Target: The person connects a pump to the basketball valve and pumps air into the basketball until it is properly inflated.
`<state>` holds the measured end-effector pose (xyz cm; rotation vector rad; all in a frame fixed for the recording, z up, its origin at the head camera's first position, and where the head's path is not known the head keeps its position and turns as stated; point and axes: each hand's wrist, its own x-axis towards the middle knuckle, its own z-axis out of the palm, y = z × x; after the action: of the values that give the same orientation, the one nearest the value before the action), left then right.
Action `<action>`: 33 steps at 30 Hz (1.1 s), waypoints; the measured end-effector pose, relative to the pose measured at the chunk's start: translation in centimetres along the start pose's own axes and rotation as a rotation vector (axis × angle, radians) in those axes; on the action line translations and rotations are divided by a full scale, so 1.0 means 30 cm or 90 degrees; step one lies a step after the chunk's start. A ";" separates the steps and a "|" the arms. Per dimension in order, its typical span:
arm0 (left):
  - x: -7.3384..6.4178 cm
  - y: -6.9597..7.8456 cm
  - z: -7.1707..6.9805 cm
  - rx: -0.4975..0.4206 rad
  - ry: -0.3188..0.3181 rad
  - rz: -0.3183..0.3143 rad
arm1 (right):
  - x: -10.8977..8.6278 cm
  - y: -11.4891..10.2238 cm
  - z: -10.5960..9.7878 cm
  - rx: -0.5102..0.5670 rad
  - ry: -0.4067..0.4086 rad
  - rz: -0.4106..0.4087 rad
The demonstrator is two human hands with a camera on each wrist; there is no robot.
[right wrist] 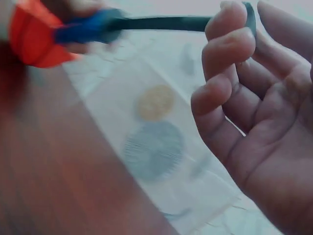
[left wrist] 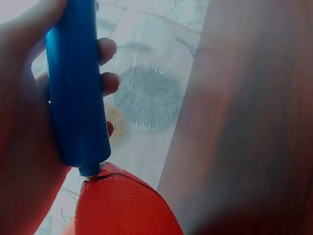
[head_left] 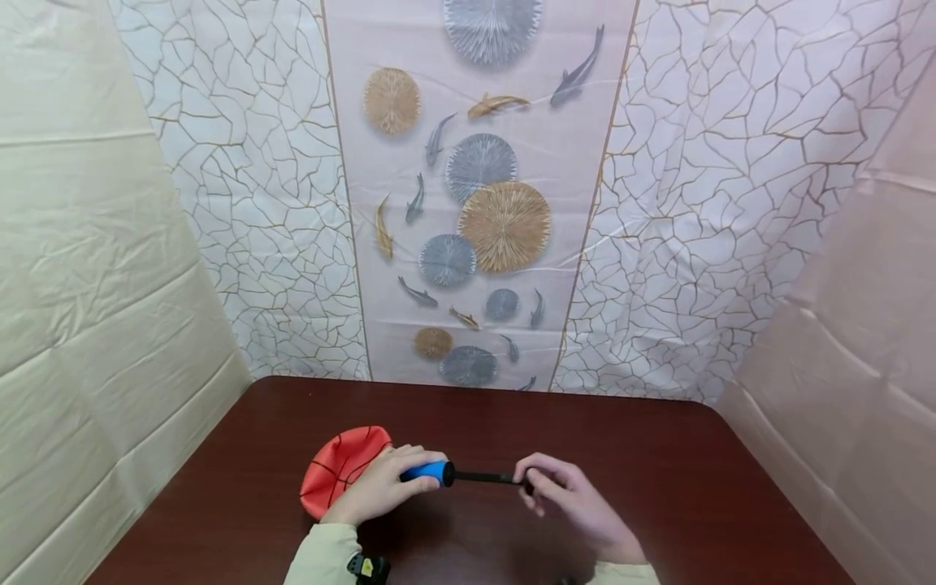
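A blue hand pump (left wrist: 78,98) lies in the grip of my left hand (head_left: 383,485), its fingers wrapped round the barrel. At the barrel's end, a metal needle enters a red basketball (left wrist: 127,205), which looks dented and partly deflated in the head view. The pump's black rod (head_left: 483,477) is drawn out to the right. My right hand (head_left: 566,497) pinches the black end of that rod between thumb and fingers; the right wrist view shows the other fingers curled loosely beside it. Ball and pump appear held above the table.
A dark reddish-brown table (head_left: 695,487) spreads beneath both hands. Behind it hangs a patterned cloth (head_left: 504,227) with fish and round shapes. Pale cloth walls (head_left: 95,325) close in the left and right sides. A small black device (head_left: 369,567) sits on the left wrist.
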<state>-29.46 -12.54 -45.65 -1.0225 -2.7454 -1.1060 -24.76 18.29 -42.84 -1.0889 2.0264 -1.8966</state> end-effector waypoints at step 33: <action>0.030 0.007 0.071 -0.101 -0.017 0.029 | 0.118 0.104 0.208 0.171 0.069 0.053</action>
<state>-29.57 -10.59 -46.90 -1.1174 -2.6754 -1.3313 -24.98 10.99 -45.61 -0.8388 1.7678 -2.1476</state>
